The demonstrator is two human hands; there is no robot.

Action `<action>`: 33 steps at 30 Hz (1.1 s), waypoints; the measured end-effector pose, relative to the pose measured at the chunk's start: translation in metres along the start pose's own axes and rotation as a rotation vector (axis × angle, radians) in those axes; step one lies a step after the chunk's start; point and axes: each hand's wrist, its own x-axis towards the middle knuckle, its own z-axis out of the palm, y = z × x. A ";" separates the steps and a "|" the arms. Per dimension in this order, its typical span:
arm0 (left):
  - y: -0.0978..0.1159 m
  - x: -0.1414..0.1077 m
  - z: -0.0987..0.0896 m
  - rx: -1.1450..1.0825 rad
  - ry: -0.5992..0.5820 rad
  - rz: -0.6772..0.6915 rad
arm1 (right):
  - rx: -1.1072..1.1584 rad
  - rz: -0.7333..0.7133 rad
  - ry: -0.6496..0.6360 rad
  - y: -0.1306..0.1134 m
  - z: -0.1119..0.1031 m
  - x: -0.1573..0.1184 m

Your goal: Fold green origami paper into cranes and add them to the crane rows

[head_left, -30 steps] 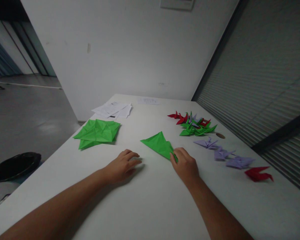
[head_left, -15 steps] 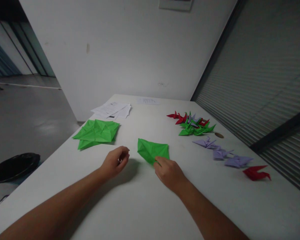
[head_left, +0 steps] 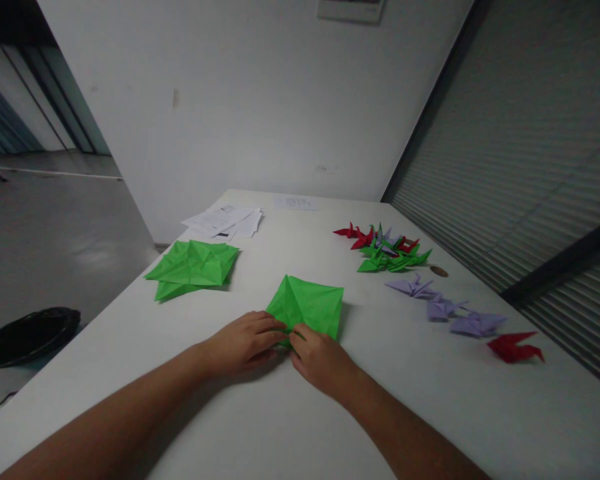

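A creased sheet of green origami paper lies on the white table in front of me, its far corner raised a little. My left hand is at its near left edge, fingers closed on the paper. On the near corner, my right hand pinches the same sheet, with its fingertips almost touching the left ones. The fingers hide that near corner. To the left rests a stack of creased green sheets.
Several folded red, green and purple cranes are heaped at the back right. Purple cranes and a red crane line the right side. Printed papers lie at the back left. A black-lined bin stands on the floor.
My left hand has moved right and forward onto the green sheet. My right hand has shifted slightly left and nearer. The sheet has turned and lies more spread out.
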 end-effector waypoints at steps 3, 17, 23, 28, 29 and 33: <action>-0.004 -0.002 0.006 0.030 -0.057 -0.065 | 0.077 0.029 0.007 0.000 0.001 -0.001; -0.014 -0.006 0.011 0.049 -0.116 -0.116 | 0.219 0.082 0.085 0.022 0.000 -0.007; -0.015 -0.007 0.008 0.003 -0.123 -0.102 | 0.158 -0.018 0.095 0.043 -0.011 -0.012; -0.020 -0.009 0.004 -0.022 -0.129 -0.092 | 0.174 -0.010 -0.023 0.053 -0.013 -0.014; -0.021 -0.010 0.004 -0.024 -0.127 -0.090 | 0.188 -0.010 -0.040 0.056 -0.012 -0.015; -0.023 -0.011 0.003 -0.015 -0.129 -0.113 | 0.243 0.012 -0.087 0.068 -0.006 -0.019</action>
